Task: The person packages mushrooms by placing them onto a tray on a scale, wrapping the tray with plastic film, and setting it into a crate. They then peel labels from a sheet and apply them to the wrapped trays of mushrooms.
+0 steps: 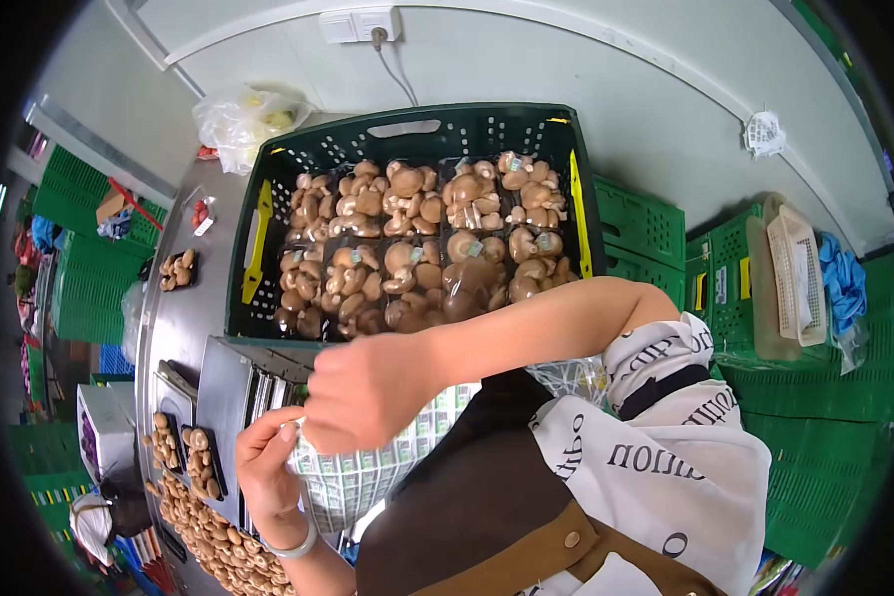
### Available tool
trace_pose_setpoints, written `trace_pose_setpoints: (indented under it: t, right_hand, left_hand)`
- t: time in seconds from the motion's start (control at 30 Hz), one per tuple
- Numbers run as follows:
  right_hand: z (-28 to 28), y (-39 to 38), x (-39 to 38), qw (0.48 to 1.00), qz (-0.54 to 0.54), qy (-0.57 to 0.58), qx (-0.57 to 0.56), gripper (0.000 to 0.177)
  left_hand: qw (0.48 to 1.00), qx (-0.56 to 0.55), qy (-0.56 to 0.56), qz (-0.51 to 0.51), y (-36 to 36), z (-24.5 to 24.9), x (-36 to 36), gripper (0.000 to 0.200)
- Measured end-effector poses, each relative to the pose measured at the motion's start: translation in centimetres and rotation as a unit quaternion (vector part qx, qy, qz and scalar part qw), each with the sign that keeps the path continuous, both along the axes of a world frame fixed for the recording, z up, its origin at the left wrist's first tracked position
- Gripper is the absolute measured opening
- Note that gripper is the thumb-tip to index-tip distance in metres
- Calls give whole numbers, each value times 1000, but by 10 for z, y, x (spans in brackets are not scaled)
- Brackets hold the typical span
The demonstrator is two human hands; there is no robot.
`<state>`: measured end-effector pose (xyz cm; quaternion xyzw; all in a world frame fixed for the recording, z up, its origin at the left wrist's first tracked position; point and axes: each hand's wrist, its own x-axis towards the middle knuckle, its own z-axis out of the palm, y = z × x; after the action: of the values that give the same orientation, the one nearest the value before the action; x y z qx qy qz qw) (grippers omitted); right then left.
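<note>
My right hand [368, 390] reaches in from the right with its fingers curled, and its fingertips are hidden behind the hand. Close against it, my left hand [270, 465] pinches thumb and forefinger together; whatever lies between them is too small to make out. A sheet of white and green printed labels [392, 467] curves just below both hands, in front of the brown apron. Beyond my right forearm stands a dark green crate [387, 124], filled with wrapped packs of brown mushrooms [407, 189]. Several packs carry a small label on top.
A steel table [184, 328] runs along the left, bearing loose mushrooms [219, 541], two open trays of mushrooms [201, 462] and a small pack [178, 270]. A plastic bag [248, 129] lies behind the crate. Green crates [646, 228] stand at right; a person [94, 521] is at far left.
</note>
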<state>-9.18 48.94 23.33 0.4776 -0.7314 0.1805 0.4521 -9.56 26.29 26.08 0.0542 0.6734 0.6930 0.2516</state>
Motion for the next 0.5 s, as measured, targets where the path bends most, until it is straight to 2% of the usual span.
trace_pose_setpoints:
  t: [0.07,0.1,0.17,0.2,0.23,0.27,0.3,0.33,0.4,0.5]
  right_hand:
    - [4,1,4,997,34,63,21,15]
    - [8,3,11,998,62,16,-1,14]
    - [20,36,-3,986,29,-162,10,10]
    - [39,68,-15,947,-40,-319,31,10]
    - [25,102,-43,919,4,-389,-54,18]
    - [34,137,-63,792,-110,-599,-50,23]
    - [10,176,-85,773,-107,-616,-108,25]
    - [-9,208,-103,741,-154,-646,-100,26]
    - [-44,248,-130,787,-237,-564,75,27]
    - [-78,248,-170,670,-252,-697,38,26]
  left_hand:
    - [999,-51,-12,0,9,4,-6,21]
    - [997,-76,-16,4,12,7,-8,20]
    - [991,-123,52,26,6,15,-11,20]
    - [985,-144,84,38,-1,19,-11,20]
    - [981,-148,109,61,-11,24,-11,19]
    - [980,-141,120,69,-34,19,-13,20]
    - [979,-137,128,76,-50,19,-13,20]
    - [978,-135,137,83,-59,21,-11,20]
    - [980,-119,123,103,-60,28,-8,22]
    - [978,-127,130,107,-57,31,-7,25]
